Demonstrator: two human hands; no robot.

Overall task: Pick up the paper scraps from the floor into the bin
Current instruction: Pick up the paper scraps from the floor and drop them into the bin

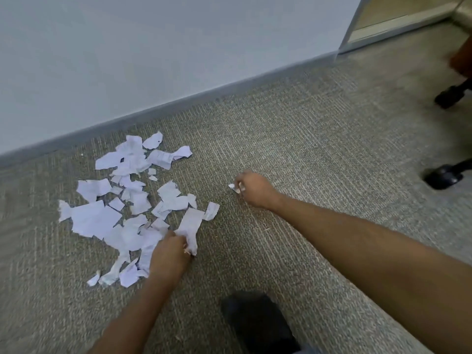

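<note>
Several torn white paper scraps (127, 200) lie scattered on the grey-green carpet at the left, near the wall. My left hand (169, 254) is down at the near edge of the pile and grips a long strip of paper (190, 226) together with other scraps. My right hand (251, 189) is out to the right of the pile, low over the carpet, its fingers curled round a small white scrap (232, 186) that sticks out at its left side. No bin is in view.
A pale wall with a grey baseboard (178, 103) runs diagonally behind the pile. Two black chair feet (444, 175) stand at the right edge. A dark shoe (258, 323) is at the bottom centre. A metal door frame (352, 26) stands at the top right.
</note>
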